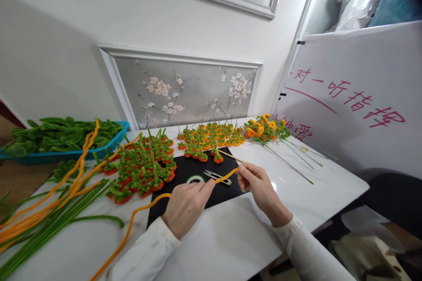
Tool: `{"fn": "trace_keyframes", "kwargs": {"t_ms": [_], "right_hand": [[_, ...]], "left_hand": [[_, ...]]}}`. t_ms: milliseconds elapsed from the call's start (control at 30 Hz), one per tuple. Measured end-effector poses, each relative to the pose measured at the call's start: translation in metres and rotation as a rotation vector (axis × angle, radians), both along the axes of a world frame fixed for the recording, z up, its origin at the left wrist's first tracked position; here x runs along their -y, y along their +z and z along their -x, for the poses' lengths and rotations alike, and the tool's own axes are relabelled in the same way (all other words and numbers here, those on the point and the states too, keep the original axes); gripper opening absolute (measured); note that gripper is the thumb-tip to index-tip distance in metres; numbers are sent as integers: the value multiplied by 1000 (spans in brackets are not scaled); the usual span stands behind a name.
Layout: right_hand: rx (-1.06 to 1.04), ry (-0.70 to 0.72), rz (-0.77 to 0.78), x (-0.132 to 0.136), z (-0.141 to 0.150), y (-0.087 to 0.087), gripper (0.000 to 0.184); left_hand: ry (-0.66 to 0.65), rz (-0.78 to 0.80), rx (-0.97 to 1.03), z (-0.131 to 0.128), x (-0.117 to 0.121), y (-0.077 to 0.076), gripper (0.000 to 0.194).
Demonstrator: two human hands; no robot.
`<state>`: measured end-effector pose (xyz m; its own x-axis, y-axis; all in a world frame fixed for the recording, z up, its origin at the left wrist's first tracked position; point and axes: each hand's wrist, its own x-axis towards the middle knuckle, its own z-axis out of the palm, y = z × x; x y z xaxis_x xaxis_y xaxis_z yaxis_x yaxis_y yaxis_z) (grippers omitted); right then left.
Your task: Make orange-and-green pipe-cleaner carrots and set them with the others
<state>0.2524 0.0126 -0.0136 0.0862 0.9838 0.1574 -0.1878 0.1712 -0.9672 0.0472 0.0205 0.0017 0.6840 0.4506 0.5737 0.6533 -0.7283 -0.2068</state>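
An orange chenille stem (133, 219) runs up from the table's front, under my left hand (186, 206) and across to my right hand (262, 189). My left hand is closed on it, with most of its fingers hidden behind the back of the hand. The right thumb and fingers pinch the stem's end. A thin wooden stick (231, 156) slants from that pinch toward the back left and seems held there too. Beneath the hands, thread snips (220, 177) and a roll of tape (195, 179) lie on a black mat (184, 167).
Left of the mat stand several orange-and-green chenille pieces (145, 175), with yellow-orange ones (204, 138) behind. Finished-looking flowers on stems (263, 127) lie back right. A blue basket (125, 134) of green leaves, loose green stems (66, 224) and orange stems (70, 186) fill the left.
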Motion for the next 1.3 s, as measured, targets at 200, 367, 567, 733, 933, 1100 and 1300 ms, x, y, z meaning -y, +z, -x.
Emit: {"fn": "trace_keyframes", "kwargs": {"t_ms": [200, 367, 567, 733, 933, 1100, 1300], "right_hand": [[-248, 52, 20, 1, -2, 2, 29], [-265, 80, 29, 1, -6, 2, 33], [-119, 153, 103, 5, 0, -2, 42], [-138, 111, 27, 3, 9, -1, 35], [-357, -19, 18, -1, -4, 3, 31], [-276, 133, 114, 4, 7, 0, 37], [-388, 127, 47, 5, 20, 2, 29]], "left_hand": [[15, 125, 106, -9, 3, -1, 20], [-18, 122, 175, -13, 5, 2, 26], [20, 85, 198, -8, 5, 3, 26], [27, 129, 121, -9, 6, -3, 22], [95, 259, 219, -10, 5, -3, 22], [91, 281, 278, -15, 8, 1, 23], [-44, 635, 325, -21, 12, 7, 26]]}}
